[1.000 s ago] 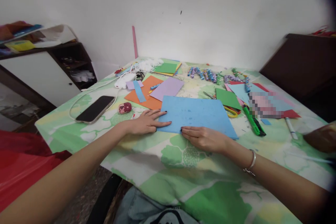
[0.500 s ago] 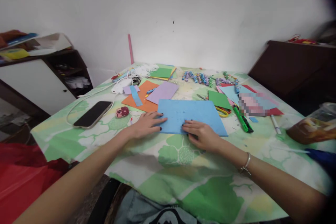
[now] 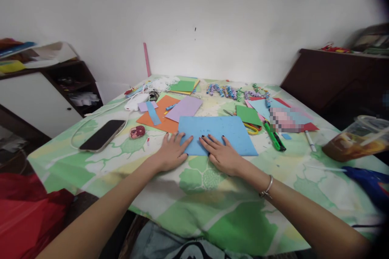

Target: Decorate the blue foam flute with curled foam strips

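Holding brown liquid (image 3: 342, 149), cup (image 3: 360, 131) right of blue sheet (image 3: 216, 127)

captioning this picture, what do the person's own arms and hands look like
Bare forearms, no sleeves in view. The left hand and right hand are ungloved, with dark fingernails. A silvery bangle with a small dangling piece circles the right wrist.

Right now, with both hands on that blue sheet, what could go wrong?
The clear plastic cup of brown drink could spill towards the white marker if the right hand swings wide. The green utility knife lies to the right of the blue sheet, so that hand might brush it; I can't tell whether its blade is out.
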`<state>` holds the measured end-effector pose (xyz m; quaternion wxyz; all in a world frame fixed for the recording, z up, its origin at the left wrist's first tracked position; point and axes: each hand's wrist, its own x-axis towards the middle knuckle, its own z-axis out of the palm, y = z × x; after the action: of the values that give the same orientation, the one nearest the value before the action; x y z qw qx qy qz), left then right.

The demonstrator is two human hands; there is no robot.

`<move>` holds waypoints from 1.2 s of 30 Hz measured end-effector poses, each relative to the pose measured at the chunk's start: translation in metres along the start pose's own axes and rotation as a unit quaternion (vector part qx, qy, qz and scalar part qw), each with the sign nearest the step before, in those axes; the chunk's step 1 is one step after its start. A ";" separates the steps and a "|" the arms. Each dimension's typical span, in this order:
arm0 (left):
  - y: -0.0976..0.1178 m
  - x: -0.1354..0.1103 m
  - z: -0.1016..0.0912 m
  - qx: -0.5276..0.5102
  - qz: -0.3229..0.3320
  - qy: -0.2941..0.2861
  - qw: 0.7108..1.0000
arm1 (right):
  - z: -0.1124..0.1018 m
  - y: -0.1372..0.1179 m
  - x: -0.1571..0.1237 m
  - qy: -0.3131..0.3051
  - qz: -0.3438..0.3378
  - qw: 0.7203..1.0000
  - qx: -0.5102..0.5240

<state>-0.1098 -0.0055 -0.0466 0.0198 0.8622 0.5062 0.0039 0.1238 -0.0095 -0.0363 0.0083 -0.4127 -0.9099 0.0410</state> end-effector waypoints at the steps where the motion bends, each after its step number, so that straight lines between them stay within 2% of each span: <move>1: -0.001 0.000 -0.001 0.002 0.007 -0.002 1.000 | -0.002 0.002 -0.003 -0.003 0.002 1.000 0.000; 6: -0.008 -0.001 -0.006 0.002 0.022 -0.010 1.000 | -0.006 0.012 -0.018 -0.010 0.030 0.999 -0.007; 12: -0.018 -0.004 -0.005 -0.006 0.054 -0.010 0.998 | -0.001 0.029 -0.032 0.011 0.039 0.999 -0.020; 18: -0.018 -0.006 -0.010 -0.008 0.060 -0.019 0.998 | -0.002 0.040 -0.046 0.022 0.055 0.998 -0.029; 28: -0.024 -0.009 -0.014 -0.001 0.075 -0.024 0.997 | -0.001 0.047 -0.051 0.014 0.052 0.998 -0.032; 32: -0.031 -0.009 -0.014 -0.014 0.092 -0.024 0.995 | -0.001 0.060 -0.063 0.017 0.044 0.998 -0.034; 36: -0.040 -0.009 -0.009 -0.012 0.114 -0.010 0.993 | -0.002 0.078 -0.080 0.009 0.071 0.997 -0.028</move>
<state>-0.1491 0.0063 -0.0388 0.0344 0.9141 0.4040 0.0032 0.2353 -0.0184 -0.0393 0.0021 -0.4767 -0.8790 0.0125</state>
